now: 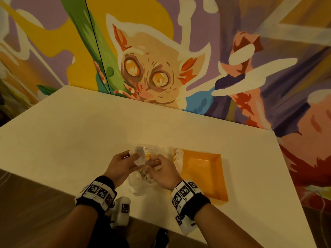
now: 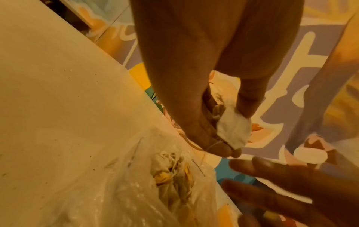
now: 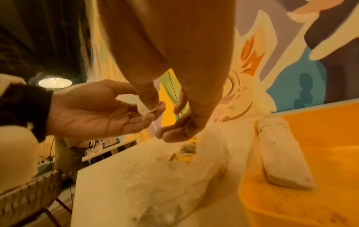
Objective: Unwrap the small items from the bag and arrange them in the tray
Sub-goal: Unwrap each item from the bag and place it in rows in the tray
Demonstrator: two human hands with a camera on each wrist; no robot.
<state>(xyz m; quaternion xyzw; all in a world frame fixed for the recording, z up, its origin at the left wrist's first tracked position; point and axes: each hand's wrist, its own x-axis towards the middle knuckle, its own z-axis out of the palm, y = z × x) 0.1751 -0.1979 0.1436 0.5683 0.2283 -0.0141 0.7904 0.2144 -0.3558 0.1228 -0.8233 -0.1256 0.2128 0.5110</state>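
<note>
Head view: your left hand (image 1: 123,164) pinches a white tea bag (image 2: 234,130); right hand (image 1: 163,171) fingers loosely curled, empty; clear bag (image 3: 165,181) holds more; orange tray (image 1: 219,176) holds white packets (image 3: 279,152).

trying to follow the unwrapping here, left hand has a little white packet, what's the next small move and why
Probably bring the right hand to the small white packet and pull its string or wrapping free. The left hand pinches the packet above the clear bag, with a thin string hanging off it, and the right fingers hover just beside it. The orange tray on the right already holds a few white packets.
</note>
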